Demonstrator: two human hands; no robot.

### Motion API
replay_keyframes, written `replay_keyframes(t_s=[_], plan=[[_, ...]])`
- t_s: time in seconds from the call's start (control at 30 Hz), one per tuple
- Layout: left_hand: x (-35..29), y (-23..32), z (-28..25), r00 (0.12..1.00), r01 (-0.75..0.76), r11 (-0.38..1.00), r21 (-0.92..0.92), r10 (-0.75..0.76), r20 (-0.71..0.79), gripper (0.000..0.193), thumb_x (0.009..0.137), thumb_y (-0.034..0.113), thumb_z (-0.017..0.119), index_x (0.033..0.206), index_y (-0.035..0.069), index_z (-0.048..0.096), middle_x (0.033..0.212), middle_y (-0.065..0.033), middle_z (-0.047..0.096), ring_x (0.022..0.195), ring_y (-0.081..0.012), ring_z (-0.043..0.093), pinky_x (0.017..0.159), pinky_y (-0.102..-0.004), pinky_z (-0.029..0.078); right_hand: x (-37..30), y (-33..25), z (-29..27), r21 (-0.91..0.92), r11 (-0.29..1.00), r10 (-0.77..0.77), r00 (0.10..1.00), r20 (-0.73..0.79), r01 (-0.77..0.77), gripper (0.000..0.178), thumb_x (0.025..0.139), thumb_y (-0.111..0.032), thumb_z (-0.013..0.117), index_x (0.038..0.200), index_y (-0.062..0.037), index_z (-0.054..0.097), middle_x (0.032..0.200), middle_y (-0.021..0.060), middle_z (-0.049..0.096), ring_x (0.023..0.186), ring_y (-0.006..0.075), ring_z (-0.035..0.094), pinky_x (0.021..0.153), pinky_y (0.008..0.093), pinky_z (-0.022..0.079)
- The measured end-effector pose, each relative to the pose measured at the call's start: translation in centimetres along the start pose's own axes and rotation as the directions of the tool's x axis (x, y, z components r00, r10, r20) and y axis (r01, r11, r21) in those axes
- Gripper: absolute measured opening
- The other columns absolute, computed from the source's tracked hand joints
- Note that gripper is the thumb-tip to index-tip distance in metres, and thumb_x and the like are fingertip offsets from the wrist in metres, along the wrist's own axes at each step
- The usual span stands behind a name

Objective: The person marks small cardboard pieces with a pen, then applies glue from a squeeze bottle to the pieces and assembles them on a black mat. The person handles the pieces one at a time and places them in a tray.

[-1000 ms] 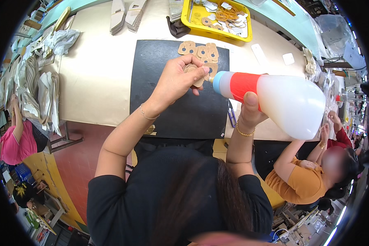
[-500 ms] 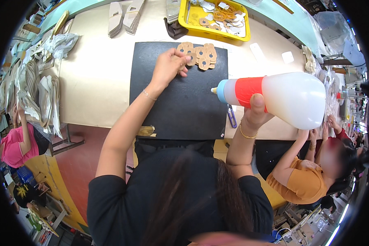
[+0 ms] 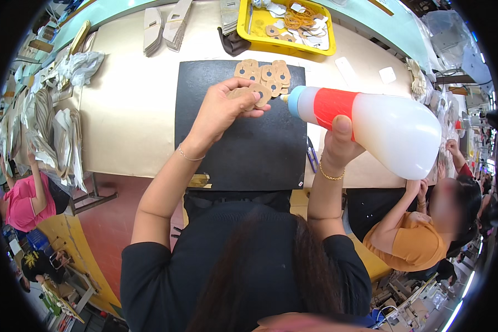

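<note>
Between the thumb and fingers of my left hand (image 3: 225, 108) is a tan rounded piece (image 3: 263, 95) with a dark spot at its middle. My right hand (image 3: 340, 143) is wrapped round a large squeeze bottle (image 3: 395, 130), white and translucent with a red band and a blue cap. The bottle lies nearly level, its nozzle pointing left, a short gap from the held piece. Beyond my left hand, several more tan pieces (image 3: 281, 73) lie in overlapping piles on the far part of a black mat (image 3: 238, 160).
A yellow tray (image 3: 285, 45) at the back holds orange bands and scraps. Bundled grey-beige pieces (image 3: 177, 25) lie left of it. A purple cutter (image 3: 312, 155) sits by the mat's right edge. Plastic-wrapped bundles (image 3: 66, 133) hang at the left; a person in orange (image 3: 409, 238) sits at the right.
My left hand has picked up a tan piece from the pile and drawn it slightly nearer. The bottle's nozzle has moved left and away from me, closer to that piece.
</note>
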State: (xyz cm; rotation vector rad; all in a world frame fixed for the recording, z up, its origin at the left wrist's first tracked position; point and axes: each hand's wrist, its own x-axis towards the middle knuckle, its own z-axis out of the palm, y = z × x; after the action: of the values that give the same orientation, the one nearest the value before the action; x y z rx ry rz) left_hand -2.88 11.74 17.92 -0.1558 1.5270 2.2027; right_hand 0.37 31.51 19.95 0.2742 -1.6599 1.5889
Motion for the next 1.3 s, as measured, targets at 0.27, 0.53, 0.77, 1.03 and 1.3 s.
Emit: replay_keyframes(t_s=[0.27, 0.53, 0.77, 1.03, 1.3], plan=[[-1.0, 0.3, 1.2, 0.998, 0.001, 0.999, 0.053, -0.004, 0.057, 0.022, 0.082, 0.009, 0.069, 0.099, -0.002, 0.059, 0.080, -0.0092, 0.064, 0.062, -0.0109, 0.062, 0.051, -0.0215, 0.052, 0.7, -0.9, 0.8, 0.031, 0.999, -0.014, 0.999, 0.049, 0.012, 0.034, 0.076, -0.027, 0.079, 0.095, -0.0011, 0.066, 0.091, 0.0085, 0.065, 0.078, 0.0196, 0.062, 0.073, 0.0322, 0.051], [-1.5, 0.4, 1.4, 0.997, 0.000, 0.997, 0.078, -0.005, 0.073, 0.021, 0.082, 0.008, 0.069, 0.097, -0.002, 0.060, 0.079, -0.0096, 0.064, 0.062, -0.0116, 0.063, 0.052, -0.0223, 0.053, 0.3, -1.4, 1.2, -0.010, 1.000, 0.030, 0.994, 0.109, -0.029, 0.042, 0.075, -0.030, 0.079, 0.102, -0.0028, 0.061, 0.096, 0.0073, 0.063, 0.083, 0.0188, 0.060, 0.077, 0.0325, 0.051], [-1.7, 0.2, 1.4, 0.998, 0.021, 1.000, 0.022, -0.022, 0.064, 0.021, 0.085, 0.012, 0.066, 0.099, -0.001, 0.058, 0.080, -0.0101, 0.064, 0.066, -0.0136, 0.066, 0.056, -0.0233, 0.056, 0.5, -0.6, 0.4, -0.050, 0.998, -0.043, 0.996, 0.074, 0.047, 0.043, 0.076, -0.030, 0.079, 0.102, -0.0017, 0.060, 0.095, 0.0082, 0.062, 0.083, 0.0190, 0.061, 0.075, 0.0330, 0.052], [-1.4, 0.1, 1.3, 0.999, -0.026, 0.999, 0.026, 0.025, 0.047, 0.019, 0.087, 0.014, 0.064, 0.095, -0.001, 0.056, 0.075, -0.0096, 0.063, 0.062, -0.0141, 0.065, 0.055, -0.0234, 0.055, -0.7, -0.9, -0.6, -0.040, 0.999, 0.026, 0.998, 0.060, -0.024, 0.046, 0.073, -0.033, 0.081, 0.100, -0.0011, 0.061, 0.094, 0.0084, 0.062, 0.078, 0.0188, 0.061, 0.071, 0.0316, 0.052], [-1.5, 0.3, 1.7, 0.997, -0.056, 0.997, 0.057, 0.053, 0.047, 0.020, 0.086, 0.014, 0.064, 0.096, -0.003, 0.056, 0.073, -0.0096, 0.062, 0.060, -0.0142, 0.064, 0.054, -0.0249, 0.054, -1.0, -0.9, -0.4, -0.036, 0.997, 0.075, 0.989, 0.126, -0.071, 0.047, 0.073, -0.031, 0.080, 0.102, -0.0011, 0.059, 0.096, 0.0088, 0.061, 0.082, 0.0193, 0.060, 0.074, 0.0323, 0.052]])
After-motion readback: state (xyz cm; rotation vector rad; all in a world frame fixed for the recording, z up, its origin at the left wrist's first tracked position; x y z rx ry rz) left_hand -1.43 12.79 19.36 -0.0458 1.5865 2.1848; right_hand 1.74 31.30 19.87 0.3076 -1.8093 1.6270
